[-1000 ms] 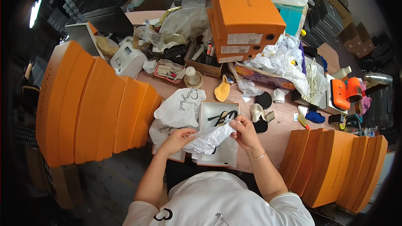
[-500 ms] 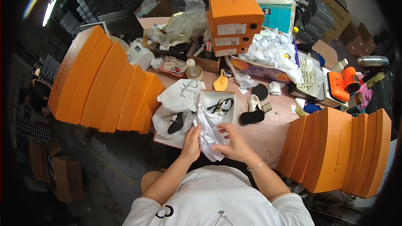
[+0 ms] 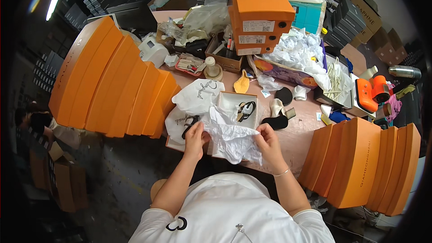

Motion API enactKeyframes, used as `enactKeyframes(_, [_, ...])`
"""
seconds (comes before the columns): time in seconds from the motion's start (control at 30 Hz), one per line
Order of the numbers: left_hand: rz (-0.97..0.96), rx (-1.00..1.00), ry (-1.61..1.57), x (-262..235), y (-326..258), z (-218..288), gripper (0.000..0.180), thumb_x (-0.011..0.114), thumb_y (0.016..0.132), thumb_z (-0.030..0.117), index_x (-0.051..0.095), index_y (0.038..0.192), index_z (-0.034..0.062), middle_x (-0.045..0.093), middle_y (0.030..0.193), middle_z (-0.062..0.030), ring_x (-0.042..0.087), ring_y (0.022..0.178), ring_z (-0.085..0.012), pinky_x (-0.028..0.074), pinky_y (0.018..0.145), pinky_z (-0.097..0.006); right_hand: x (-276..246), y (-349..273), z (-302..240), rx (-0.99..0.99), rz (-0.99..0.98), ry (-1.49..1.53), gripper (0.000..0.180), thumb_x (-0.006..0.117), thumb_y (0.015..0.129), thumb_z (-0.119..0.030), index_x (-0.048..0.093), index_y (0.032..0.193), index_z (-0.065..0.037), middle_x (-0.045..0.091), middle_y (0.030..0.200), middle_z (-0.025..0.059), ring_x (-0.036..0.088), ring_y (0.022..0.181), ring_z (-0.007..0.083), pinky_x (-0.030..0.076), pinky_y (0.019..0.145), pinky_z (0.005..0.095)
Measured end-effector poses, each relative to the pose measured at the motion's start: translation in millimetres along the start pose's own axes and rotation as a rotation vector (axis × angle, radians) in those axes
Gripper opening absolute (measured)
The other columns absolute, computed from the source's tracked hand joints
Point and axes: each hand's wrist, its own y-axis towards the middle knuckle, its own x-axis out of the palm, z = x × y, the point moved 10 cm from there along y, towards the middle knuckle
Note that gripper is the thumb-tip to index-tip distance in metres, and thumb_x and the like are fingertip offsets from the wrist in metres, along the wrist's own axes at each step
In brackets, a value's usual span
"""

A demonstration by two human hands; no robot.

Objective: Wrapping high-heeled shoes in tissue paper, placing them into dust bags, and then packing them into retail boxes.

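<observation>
White tissue paper (image 3: 231,137), one crumpled sheet, is stretched between both hands at the near edge of the pink table (image 3: 302,128). It's creased all over, bunched in the middle and hanging down in a loose point over the table's front edge. Left hand (image 3: 195,139) has its fingers closed on the sheet's left corner, thumb pinching on top. Right hand (image 3: 268,141) grips the right edge the same way, fingers curled tight around the paper, a thin bracelet on that wrist.

Just behind the paper sits one open shoe box (image 3: 237,108), pale inside, with one black strappy sandal (image 3: 245,110) lying in it. To its left, two white cloth dust bags (image 3: 198,96) with dark script printed on them, one above the other, and a second black sandal (image 3: 189,126) peeking out from the lower one, right beside the left hand.

Further out: on the left, a slanting row of about seven orange box lids (image 3: 117,81) leaning against each other. On the right, another row of about five orange lids (image 3: 364,166) standing on edge. At the back, a stack of three orange shoe boxes (image 3: 258,13). Next to it, a heap of more crumpled white paper (image 3: 297,51). One orange tool (image 3: 371,92) rests at the far right.
</observation>
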Motion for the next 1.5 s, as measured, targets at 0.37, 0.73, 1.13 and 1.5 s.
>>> enactKeyframes(0.37, [-0.362,0.297,0.424,52.0,-80.8,8.6,0.108,0.073,0.082,0.027,-0.010,0.149,0.0104,0.004,0.151,-0.0196,0.021,0.138,-0.0310,0.028,0.109,-0.042,41.9,-16.9,-18.7,-0.019,-0.079,-0.021,0.004,0.054,0.093,-0.006,0.053,0.095,-0.003,0.049,0.071,-0.0071,0.041,0.060,0.0024,0.035,0.053,0.0190])
enactKeyframes(0.73, [-0.341,0.039,0.190,11.6,-36.5,19.7,0.040,0.064,0.090,0.013,0.052,0.124,-0.0018,0.061,0.108,-0.0075,0.059,0.085,-0.0093,0.049,0.069,-0.021,8.7,30.1,-13.4,0.112,-0.062,0.488,0.009,0.056,0.095,-0.015,0.055,0.097,-0.006,0.059,0.080,-0.0010,0.058,0.065,0.0058,0.050,0.056,0.0209])
enactKeyframes(1.13, [-0.321,-0.008,-0.045,78.6,-49.4,-14.0,0.058,0.068,0.082,0.022,0.044,0.130,0.0015,0.054,0.123,-0.0111,0.049,0.117,-0.0196,0.037,0.101,-0.036,56.4,28.0,-14.7,0.117,0.008,0.919,0.014,0.053,0.095,-0.013,0.047,0.107,-0.007,0.061,0.096,0.0108,0.065,0.086,0.0223,0.054,0.084,0.0396])
enactKeyframes(1.5, [-0.220,-0.204,-0.146,53.9,10.6,-16.1,0.045,0.053,0.093,0.022,0.044,0.131,0.0010,0.054,0.128,-0.0118,0.051,0.119,-0.0251,0.040,0.102,-0.041,80.3,-15.1,-32.8,-0.619,-0.183,-0.815,0.027,0.065,0.068,-0.001,0.060,0.095,-0.004,0.058,0.113,0.0129,0.053,0.109,0.0334,0.040,0.097,0.0435])
